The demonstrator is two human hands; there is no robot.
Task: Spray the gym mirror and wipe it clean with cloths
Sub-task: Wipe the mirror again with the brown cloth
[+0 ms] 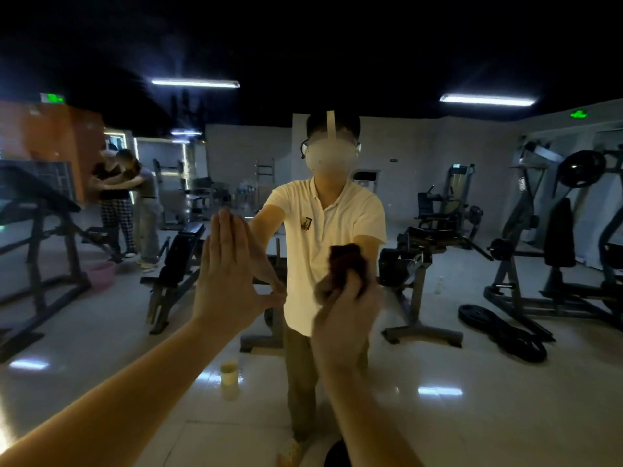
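Note:
The gym mirror (438,382) fills the whole view and reflects me, the room and my arms. My left hand (224,278) lies flat against the glass with straight fingers, meeting its own reflection at the fingertips. My right hand (344,315) grips a dark brown cloth (347,264) and presses it to the mirror at chest height of my reflection. A pale spray bottle (230,379) shows low in the mirror, standing on the tiled floor between my arms.
The reflection shows weight benches (178,264) to the left, machines and weight plates (505,328) to the right, a pink basin (99,273) on the floor, and two people (128,203) standing at the back left.

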